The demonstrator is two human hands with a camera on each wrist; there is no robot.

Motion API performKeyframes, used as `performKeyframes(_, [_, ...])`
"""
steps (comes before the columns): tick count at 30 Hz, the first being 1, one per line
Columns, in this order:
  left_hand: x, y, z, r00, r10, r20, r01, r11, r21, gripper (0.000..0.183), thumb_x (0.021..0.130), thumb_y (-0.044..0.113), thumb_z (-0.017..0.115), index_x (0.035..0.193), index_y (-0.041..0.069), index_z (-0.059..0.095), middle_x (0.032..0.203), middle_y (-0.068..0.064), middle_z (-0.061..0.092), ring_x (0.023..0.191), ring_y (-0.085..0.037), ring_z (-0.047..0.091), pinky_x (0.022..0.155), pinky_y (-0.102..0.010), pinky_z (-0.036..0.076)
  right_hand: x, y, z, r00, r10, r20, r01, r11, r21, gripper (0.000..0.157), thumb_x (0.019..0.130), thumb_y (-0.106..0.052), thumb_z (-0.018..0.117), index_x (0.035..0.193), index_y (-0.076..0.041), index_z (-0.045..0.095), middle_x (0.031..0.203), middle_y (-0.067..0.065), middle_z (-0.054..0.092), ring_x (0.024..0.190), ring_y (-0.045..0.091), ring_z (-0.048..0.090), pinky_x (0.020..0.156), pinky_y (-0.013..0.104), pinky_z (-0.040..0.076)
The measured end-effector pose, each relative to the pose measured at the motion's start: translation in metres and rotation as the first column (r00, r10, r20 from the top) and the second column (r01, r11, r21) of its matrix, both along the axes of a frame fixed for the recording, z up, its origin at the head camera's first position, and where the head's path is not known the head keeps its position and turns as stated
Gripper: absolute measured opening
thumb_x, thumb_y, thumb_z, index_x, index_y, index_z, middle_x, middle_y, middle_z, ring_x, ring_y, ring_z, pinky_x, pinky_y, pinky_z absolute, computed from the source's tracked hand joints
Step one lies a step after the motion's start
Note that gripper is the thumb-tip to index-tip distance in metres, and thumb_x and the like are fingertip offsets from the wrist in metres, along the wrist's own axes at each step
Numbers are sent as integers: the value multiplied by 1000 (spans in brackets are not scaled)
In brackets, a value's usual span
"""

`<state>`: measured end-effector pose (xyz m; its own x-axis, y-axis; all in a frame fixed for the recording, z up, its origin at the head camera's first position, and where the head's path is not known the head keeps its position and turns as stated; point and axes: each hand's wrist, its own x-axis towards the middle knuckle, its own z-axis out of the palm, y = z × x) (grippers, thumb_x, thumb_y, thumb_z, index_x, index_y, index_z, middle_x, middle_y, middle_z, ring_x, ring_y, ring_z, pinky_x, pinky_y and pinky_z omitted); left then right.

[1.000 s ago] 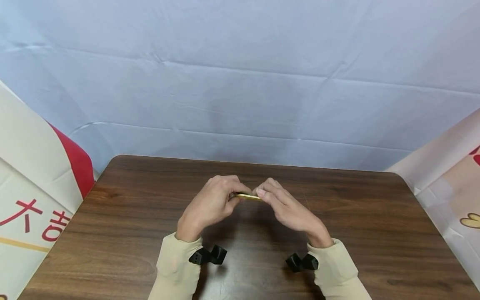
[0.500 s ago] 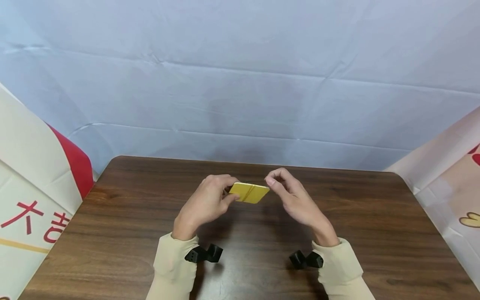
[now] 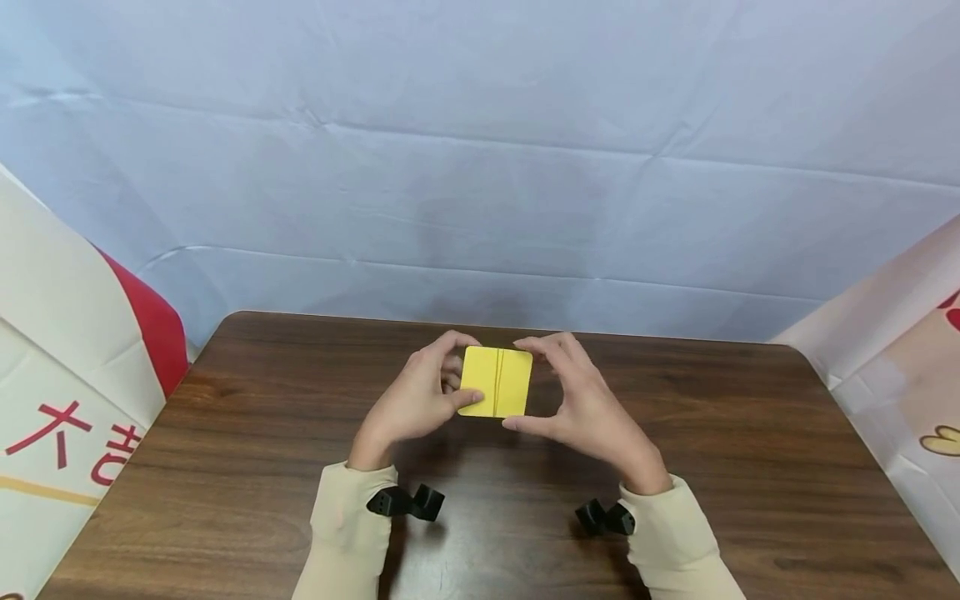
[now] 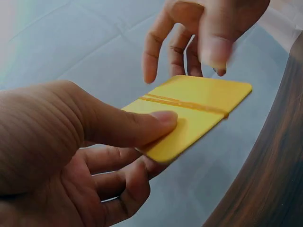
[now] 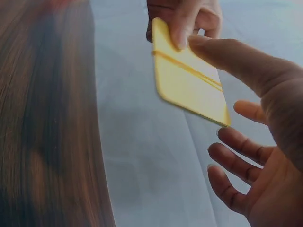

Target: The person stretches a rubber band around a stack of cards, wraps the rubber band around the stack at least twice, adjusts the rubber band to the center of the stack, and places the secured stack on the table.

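Observation:
A thin yellow square card (image 3: 480, 367) with rounded corners is held above the table, its flat face turned to the head camera. Two narrow strands of what looks like a rubber band (image 4: 189, 103) cross its middle. My left hand (image 3: 415, 404) pinches the card's left side, thumb on the near face and fingers behind. My right hand (image 3: 588, 408) is spread around the right side, thumb by the lower edge and forefinger by the upper corner. In the right wrist view its other fingers (image 5: 229, 182) are loosely bent beside the card; contact with the card cannot be told for certain.
The dark wood table (image 3: 247, 433) lies below both hands. Behind it hangs a pale blue-grey cloth (image 3: 480, 167). Printed cloths stand at the left (image 3: 67, 400) and right (image 3: 900, 392). A small black camera mount sits on each wrist.
The card has tilted from edge-on to face the head camera, in my left hand's pinch. My right hand drew back from it, then opened its thumb and forefinger around its right side.

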<state>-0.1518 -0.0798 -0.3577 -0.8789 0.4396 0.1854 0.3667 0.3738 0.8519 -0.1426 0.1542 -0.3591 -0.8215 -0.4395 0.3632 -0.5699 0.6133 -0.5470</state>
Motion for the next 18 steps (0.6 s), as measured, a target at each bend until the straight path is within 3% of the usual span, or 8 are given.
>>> performKeyframes(4, [-2,0,-3,999,-25,32,23,997,80,63,77,0,74,128,15,40,79,1,65,66,-13,61,65,-31,52,0,0,-2,999,-18,-42,21,997,81,94,57,-43,88,137,-25,41,117,-2,41,104,15,44,83,38,45])
performKeyframes(10, [-5,-2,-6,996,-69,50,62,990,128,60,78,1,74,126,14,42,77,-4,66,66,-18,59,65,-34,50,0,-1,-4,998,-24,-54,31,993,117,92,58,-42,88,135,-22,43,118,-2,41,104,19,45,82,39,46])
performKeyframes(13, [-5,-2,-7,996,-76,40,73,994,77,62,76,5,77,127,13,42,83,-2,65,69,-16,61,66,-34,51,-1,0,-5,999,-25,-39,29,992,120,89,58,-42,87,133,-21,44,119,-3,40,106,19,46,82,39,47])
performKeyframes(18, [-2,-3,-6,998,-39,-40,33,991,-127,83,64,23,88,132,15,40,98,5,57,81,-12,57,70,-29,50,-3,1,-7,1000,-31,4,30,992,123,86,59,-43,87,131,-21,46,121,-5,39,110,16,44,85,41,47])
